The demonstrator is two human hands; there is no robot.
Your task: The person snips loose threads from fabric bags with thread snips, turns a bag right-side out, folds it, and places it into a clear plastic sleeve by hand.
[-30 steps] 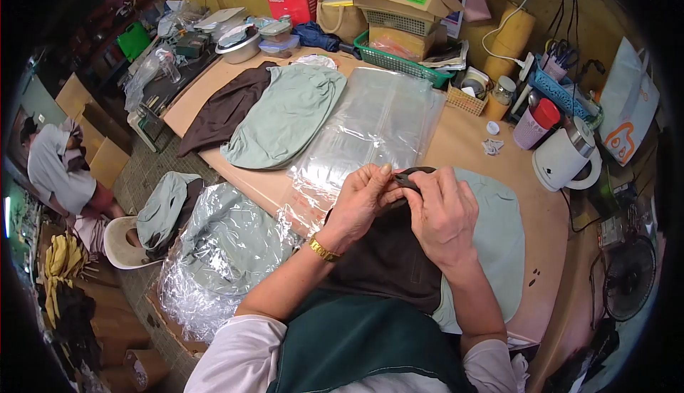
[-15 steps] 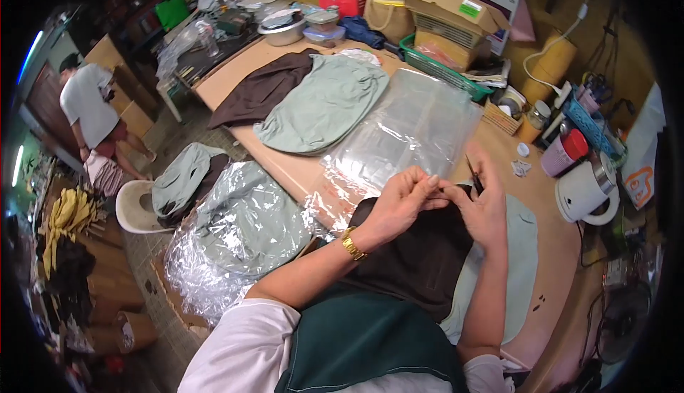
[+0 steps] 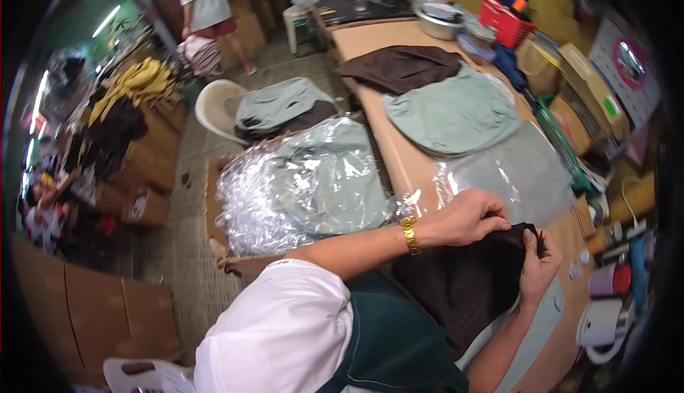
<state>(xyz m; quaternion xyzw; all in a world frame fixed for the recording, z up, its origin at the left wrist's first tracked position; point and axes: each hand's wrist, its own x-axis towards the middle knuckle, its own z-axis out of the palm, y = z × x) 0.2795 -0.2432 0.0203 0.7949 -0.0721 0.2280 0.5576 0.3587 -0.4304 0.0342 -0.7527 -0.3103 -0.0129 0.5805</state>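
Dark brown cloth [image 3: 456,286] lies at the table's front edge, against the green apron. My left hand [image 3: 474,218], with a gold watch at the wrist, pinches its upper edge. On the right, my right hand [image 3: 539,261] has thumb and fingers closed on the same edge, close to the left hand. Whether it also holds the small dark tool seen earlier cannot be made out. Pale green cloth [image 3: 545,322] lies beneath the brown one. Beyond my hands are a clear plastic sheet [image 3: 506,172], another pale green piece [image 3: 456,111] and a brown piece [image 3: 402,67].
A box holds plastic-wrapped green cloth [image 3: 331,179] left of the table [image 3: 385,37]. A white chair [image 3: 214,108] bears more cloth. A person [image 3: 206,1] stands farther back. Along the right edge are a green basket [image 3: 559,136], a pink cup [image 3: 605,280] and a white kettle [image 3: 597,325].
The view has swung left, so the table appears farther right. My hands have moved slightly apart, with the cloth edge now showing between them. The dark tool in my right hand no longer shows clearly.
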